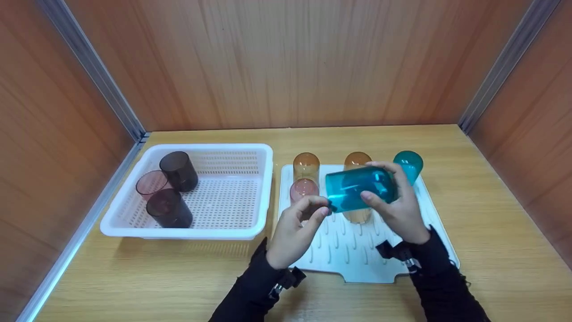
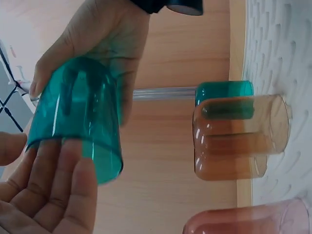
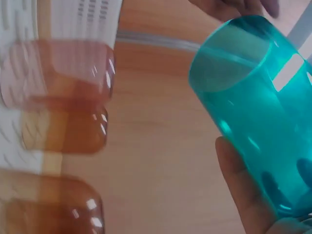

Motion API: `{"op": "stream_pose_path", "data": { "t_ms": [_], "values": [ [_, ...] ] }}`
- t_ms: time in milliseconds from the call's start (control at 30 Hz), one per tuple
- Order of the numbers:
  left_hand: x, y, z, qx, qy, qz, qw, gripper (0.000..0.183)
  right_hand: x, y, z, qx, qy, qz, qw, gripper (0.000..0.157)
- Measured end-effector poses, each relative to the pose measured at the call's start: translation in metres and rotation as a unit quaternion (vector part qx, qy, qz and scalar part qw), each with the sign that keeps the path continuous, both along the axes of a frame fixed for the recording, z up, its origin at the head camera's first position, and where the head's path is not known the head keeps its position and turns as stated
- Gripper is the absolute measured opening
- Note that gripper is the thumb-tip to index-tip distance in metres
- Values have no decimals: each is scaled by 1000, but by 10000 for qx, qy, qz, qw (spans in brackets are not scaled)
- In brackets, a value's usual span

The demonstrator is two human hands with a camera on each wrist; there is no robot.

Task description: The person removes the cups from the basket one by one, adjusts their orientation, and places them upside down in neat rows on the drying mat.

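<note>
A clear teal tumbler [image 1: 357, 188] is held on its side above the drying tray [image 1: 339, 250], its mouth toward the left. My right hand [image 1: 402, 210] grips it near the base, thumb on the near side and fingers over the far side. At the rim, the thumb and fingers of my left hand [image 1: 297, 230] pinch the lower edge. Through the teal wall [image 2: 78, 112], the right hand's fingers show in the left wrist view. Upside down on the tray stand a pink tumbler [image 1: 304, 189], amber tumblers [image 1: 306, 164] and another teal tumbler [image 1: 409, 163].
Left of the tray sits a white slotted basket [image 1: 232, 233]. Inside it are a pink tumbler [image 1: 149, 184] and two dark tumblers, one at the back [image 1: 179, 172] and one in front [image 1: 169, 209]. Wood-grain panels [image 1: 295, 62] enclose the table at the back and sides.
</note>
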State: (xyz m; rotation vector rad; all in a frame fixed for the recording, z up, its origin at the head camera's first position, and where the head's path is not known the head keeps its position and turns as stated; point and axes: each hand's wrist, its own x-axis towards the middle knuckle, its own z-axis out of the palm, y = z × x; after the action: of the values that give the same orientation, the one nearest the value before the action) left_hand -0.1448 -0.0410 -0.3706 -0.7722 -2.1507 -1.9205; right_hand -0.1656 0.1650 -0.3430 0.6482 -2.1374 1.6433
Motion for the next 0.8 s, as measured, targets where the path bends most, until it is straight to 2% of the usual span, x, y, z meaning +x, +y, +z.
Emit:
{"op": "stream_pose_path", "data": {
  "t_ms": [100, 167, 233, 300, 433, 567, 633, 700, 800],
  "values": [
    [-5, 0, -9, -609, 427, 329, 9967, 25, -8, 19, 0, 383, 336, -697, 9963, 54],
    [-6, 1, -12, -1159, 827, 706, 9873, 32, -15, 34, -3, 553, 414, -1249, 9898, 56],
    [-6, 2, -15, -1677, 1210, 1070, 9725, 39, -22, 49, -7, 691, 436, -1738, 9814, 56],
    [-5, 4, -18, -2089, 1554, 1382, 9556, 45, -27, 62, -10, 800, 271, -2121, 9736, 57],
    [-2, 4, -28, -2823, 1981, 1724, 9227, 59, -32, 80, -13, 967, 83, -2573, 9615, 61],
    [2, 0, -43, -3714, 1920, 1870, 8889, 74, -37, 92, -16, 1241, -100, -2731, 9539, 67],
    [3, -2, -51, -4097, 1763, 1787, 8770, 78, -40, 97, -19, 1411, -147, -2754, 9508, 67],
    [5, -4, -57, -4419, 1557, 1631, 8682, 80, -43, 100, -23, 1579, -218, -2770, 9476, 66],
    [7, -6, -66, -4704, 1240, 1376, 8628, 82, -48, 104, -30, 1789, -386, -2749, 9439, 64]
  ]
}}
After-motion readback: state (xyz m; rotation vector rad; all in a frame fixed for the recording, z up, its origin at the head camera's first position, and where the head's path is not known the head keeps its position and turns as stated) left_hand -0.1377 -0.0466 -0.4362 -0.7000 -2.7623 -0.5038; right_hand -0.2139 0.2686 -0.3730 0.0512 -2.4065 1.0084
